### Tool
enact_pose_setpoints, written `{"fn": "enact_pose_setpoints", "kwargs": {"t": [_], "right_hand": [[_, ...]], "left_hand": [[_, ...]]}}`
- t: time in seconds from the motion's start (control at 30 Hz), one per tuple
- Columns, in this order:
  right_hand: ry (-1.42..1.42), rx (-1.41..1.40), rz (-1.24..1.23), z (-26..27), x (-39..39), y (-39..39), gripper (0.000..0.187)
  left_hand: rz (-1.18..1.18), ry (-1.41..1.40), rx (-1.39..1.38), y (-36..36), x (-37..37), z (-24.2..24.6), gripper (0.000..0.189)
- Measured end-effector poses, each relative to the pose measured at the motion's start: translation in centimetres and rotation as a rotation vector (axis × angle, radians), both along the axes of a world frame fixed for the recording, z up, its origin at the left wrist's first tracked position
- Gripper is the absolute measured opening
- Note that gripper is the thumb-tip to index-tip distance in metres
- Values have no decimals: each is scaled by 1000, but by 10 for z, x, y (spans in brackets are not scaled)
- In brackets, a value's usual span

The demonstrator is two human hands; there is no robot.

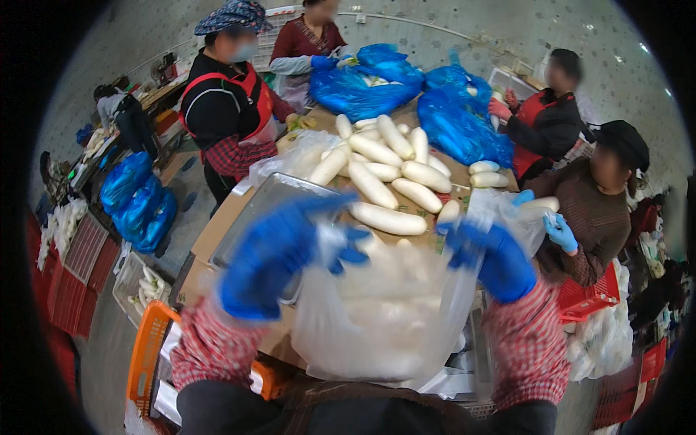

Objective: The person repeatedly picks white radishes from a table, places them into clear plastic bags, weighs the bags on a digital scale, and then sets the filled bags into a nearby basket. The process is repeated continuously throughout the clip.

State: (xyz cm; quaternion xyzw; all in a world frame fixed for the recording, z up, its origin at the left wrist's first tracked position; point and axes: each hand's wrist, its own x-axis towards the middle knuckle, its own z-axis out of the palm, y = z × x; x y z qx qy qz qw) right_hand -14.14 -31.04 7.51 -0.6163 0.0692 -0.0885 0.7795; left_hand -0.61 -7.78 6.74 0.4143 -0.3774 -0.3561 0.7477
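Observation:
A translucent plastic bag (375, 337) hangs close in front of my body, with pale, blurred shapes visible inside it. My left hand (272, 255), in a blue glove, has one of its handles, the fingers partly spread and blurred. The other handle is in my right hand (492, 258), also blue-gloved, so the bag's mouth is stretched between them. Just beyond lies a heap of white daikon radishes (375, 182) on the cardboard-covered table (215, 234). Beside my left hand rests a metal tray (272, 198), partly hidden by the glove.
Blue plastic bags (364, 89) stand at the table's far side. Several co-workers surround it; one on the right, in light blue gloves (560, 231), handles a bagged radish. An orange crate (152, 353) is by my left side, a red crate (592, 296) to the right.

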Motion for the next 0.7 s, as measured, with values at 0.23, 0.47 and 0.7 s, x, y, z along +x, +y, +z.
{"fn": "enact_pose_setpoints", "kwargs": {"t": [0.23, 0.47, 0.7], "right_hand": [[177, 13, 214, -70, -76, 33, 36], [-3, 291, 193, -82, -99, 42, 40], [27, 318, 488, -92, -96, 55, 28]], "left_hand": [[-258, -730, 214, -38, -77, -31, 62], [-242, -883, 93, -56, -89, -48, 63], [-671, -343, 152, -83, -86, -78, 57]]}}
